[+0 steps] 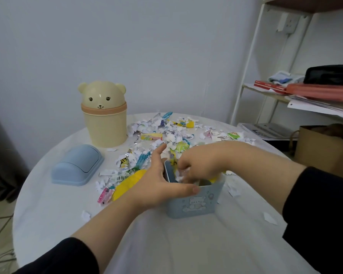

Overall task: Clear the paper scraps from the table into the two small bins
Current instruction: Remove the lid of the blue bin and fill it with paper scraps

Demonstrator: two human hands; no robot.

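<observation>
A small blue bin with a bear print stands open on the round white table. My left hand braces it, with straight fingers along its left wall and the thumb across the front rim. My right hand hovers over the opening, its curled fingers pinching white paper scraps at the rim. A pile of torn paper scraps and coloured wrappers spreads across the table behind the bin. The cream bear-shaped bin stands at the back left with its domed lid on.
The blue bin's lid lies on the table to the left. A yellow wrapper lies beside my left wrist. A few stray scraps lie near the front. A white shelf and a paper bag stand right of the table.
</observation>
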